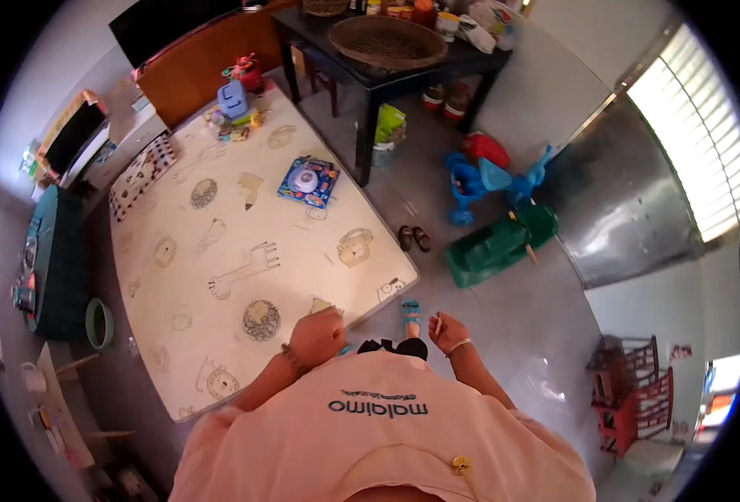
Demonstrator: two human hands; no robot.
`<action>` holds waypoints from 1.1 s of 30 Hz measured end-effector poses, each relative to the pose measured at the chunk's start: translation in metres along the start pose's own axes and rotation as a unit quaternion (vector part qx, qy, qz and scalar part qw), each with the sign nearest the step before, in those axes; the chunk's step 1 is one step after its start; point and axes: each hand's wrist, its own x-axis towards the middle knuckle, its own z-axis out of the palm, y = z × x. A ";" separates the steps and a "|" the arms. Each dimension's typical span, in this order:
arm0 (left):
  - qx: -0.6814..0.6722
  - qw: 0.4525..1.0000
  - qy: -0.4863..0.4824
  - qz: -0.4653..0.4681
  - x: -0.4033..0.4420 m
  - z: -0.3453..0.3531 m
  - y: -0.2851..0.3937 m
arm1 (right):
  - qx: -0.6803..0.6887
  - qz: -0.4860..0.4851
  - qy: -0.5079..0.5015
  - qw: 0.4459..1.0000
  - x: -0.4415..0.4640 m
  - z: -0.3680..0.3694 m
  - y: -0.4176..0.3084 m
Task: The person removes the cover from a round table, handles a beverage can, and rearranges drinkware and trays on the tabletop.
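My left hand (318, 335) is closed, fingers curled under, in front of my body near the mat's close corner. Whatever it may hold is hidden. A dark bracelet circles that wrist. My right hand (448, 333) is over the grey floor, its fingers closed on a small white stick (438, 321) that points upward. On that wrist is a pale bangle. Between the hands, a foot in a blue sandal (411, 313) shows on the floor. The cream mat (303, 251) with animal drawings spreads out beyond my left hand.
On the mat lie a blue picture box (309, 181), a pillow (142, 177) and several toys. A dark table (370, 79) carries a woven tray (388, 42). To the right are a green plastic toy (495, 251), a blue tricycle (470, 184), dark sandals (414, 238) and red chairs (633, 393).
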 end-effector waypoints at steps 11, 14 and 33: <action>-0.030 0.899 0.195 -0.391 0.052 0.048 0.062 | -0.157 -0.073 -0.099 0.980 0.244 0.217 -0.226; 0.006 0.890 0.199 -0.411 0.058 0.052 0.074 | -0.236 -0.092 0.050 0.966 0.264 0.299 -0.275; -0.050 0.793 0.348 -0.497 -0.020 0.077 0.116 | -0.749 0.184 -0.221 0.596 0.183 0.065 0.022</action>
